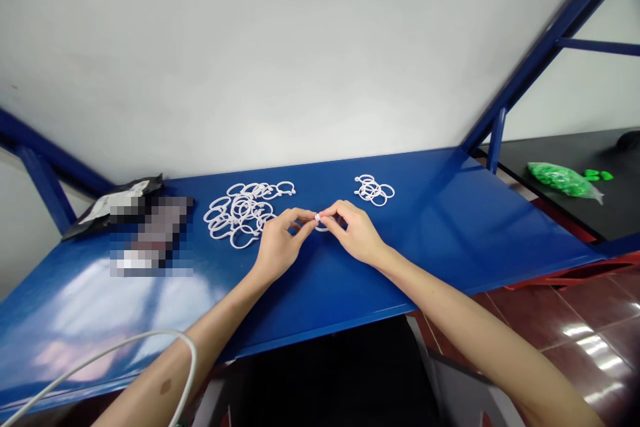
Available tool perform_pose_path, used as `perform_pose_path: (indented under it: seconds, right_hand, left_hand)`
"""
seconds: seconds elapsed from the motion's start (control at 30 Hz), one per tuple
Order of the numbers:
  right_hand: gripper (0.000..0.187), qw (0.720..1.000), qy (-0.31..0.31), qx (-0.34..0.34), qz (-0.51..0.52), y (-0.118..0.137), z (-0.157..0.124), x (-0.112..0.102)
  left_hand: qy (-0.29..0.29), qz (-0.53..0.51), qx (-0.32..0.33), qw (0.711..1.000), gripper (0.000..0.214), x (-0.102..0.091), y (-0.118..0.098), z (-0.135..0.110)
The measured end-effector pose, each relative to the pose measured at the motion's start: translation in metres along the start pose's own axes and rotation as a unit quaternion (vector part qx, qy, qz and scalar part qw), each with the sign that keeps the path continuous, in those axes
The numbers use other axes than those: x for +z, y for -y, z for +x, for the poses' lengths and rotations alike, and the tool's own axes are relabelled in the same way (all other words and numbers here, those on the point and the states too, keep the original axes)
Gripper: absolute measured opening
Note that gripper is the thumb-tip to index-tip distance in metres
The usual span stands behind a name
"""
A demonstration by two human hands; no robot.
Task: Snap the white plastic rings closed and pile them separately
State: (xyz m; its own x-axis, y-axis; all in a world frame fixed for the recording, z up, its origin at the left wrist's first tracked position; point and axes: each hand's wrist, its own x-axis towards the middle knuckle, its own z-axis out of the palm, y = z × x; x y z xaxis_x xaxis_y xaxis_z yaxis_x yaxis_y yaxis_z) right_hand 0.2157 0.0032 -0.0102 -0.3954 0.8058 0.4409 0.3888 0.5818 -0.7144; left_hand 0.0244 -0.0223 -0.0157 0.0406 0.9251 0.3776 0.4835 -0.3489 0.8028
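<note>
Between the fingertips of both hands is a white plastic curtain ring [321, 228], its clasp end pinched and its loop hanging partly hidden behind the fingers. My left hand [281, 241] is closed on one side of the clasp, thumb against forefinger. My right hand [356, 233] pinches it from the other side, the two sets of fingertips almost touching. Just left of my left hand lies a loose pile of similar white rings [243, 208], several with their ends apart. A smaller cluster of white rings [374, 191] sits beyond my right hand.
The blue tabletop [320, 293] runs up to a pale wall. At the left lie a black plastic package [115, 205] and a blurred-out item [156, 233]. A white cable [125, 341] crosses near my left forearm. A bag of green pieces [565, 181] rests on a black table [530, 147] at right.
</note>
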Motion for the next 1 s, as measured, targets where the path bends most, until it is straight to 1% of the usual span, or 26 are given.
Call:
perform_pose_path:
  seconds: [0.13, 0.27, 0.37, 0.47, 0.6, 0.67, 0.7, 0.77, 0.8, 0.87, 0.9, 1.0]
  right_hand:
    - [0.013, 1.0, 0.02, -0.003, 0.021, 0.0, -0.001, -0.002]
    - [0.015, 0.999, 0.035, -0.016, 0.034, 0.0, -0.002, -0.006]
    - [0.015, 0.998, 0.049, -0.029, 0.019, -0.001, -0.002, -0.008]
    - [0.014, 0.997, 0.062, -0.042, 0.0, -0.005, -0.001, -0.007]
    - [0.012, 0.998, 0.051, -0.03, -0.019, -0.011, 0.003, -0.003]
    - [0.01, 0.998, 0.034, -0.033, -0.052, -0.016, 0.008, -0.004]
    - [0.009, 0.996, 0.017, -0.039, -0.077, -0.02, 0.011, -0.006]
    - [0.009, 0.989, -0.035, -0.045, -0.135, -0.031, 0.017, -0.017]
    - [0.009, 0.984, -0.07, -0.033, -0.163, -0.037, 0.019, -0.024]
    - [0.008, 0.97, -0.12, 0.0, -0.21, -0.051, 0.021, -0.04]
    - [0.009, 0.964, -0.135, 0.015, -0.231, -0.056, 0.022, -0.047]
    - [0.008, 0.945, -0.172, 0.055, -0.273, -0.064, 0.021, -0.058]
  left_hand:
    - [-0.036, 0.044, 0.073, 0.996, 0.008, 0.003, 0.001, -0.005]
    - [-0.045, 0.059, 0.132, 0.989, 0.01, 0.004, 0.0, -0.007]
    - [-0.039, 0.078, 0.148, 0.985, 0.015, 0.005, 0.001, -0.008]
    - [-0.029, 0.097, 0.148, 0.984, 0.017, 0.007, 0.004, -0.008]
    - [0.003, 0.131, 0.151, 0.98, 0.013, 0.005, 0.009, 0.0]
    - [0.009, 0.198, 0.16, 0.967, 0.016, 0.0, 0.013, 0.01]
    - [0.002, 0.244, 0.163, 0.956, 0.019, -0.003, 0.015, 0.016]
    - [-0.02, 0.331, 0.158, 0.93, 0.024, -0.009, 0.021, 0.031]
    - [-0.026, 0.363, 0.151, 0.919, 0.026, -0.012, 0.025, 0.038]
    - [-0.013, 0.409, 0.14, 0.902, 0.027, -0.016, 0.034, 0.053]
    - [-0.002, 0.425, 0.137, 0.895, 0.025, -0.018, 0.038, 0.06]
    - [0.03, 0.44, 0.136, 0.887, 0.019, -0.019, 0.046, 0.073]
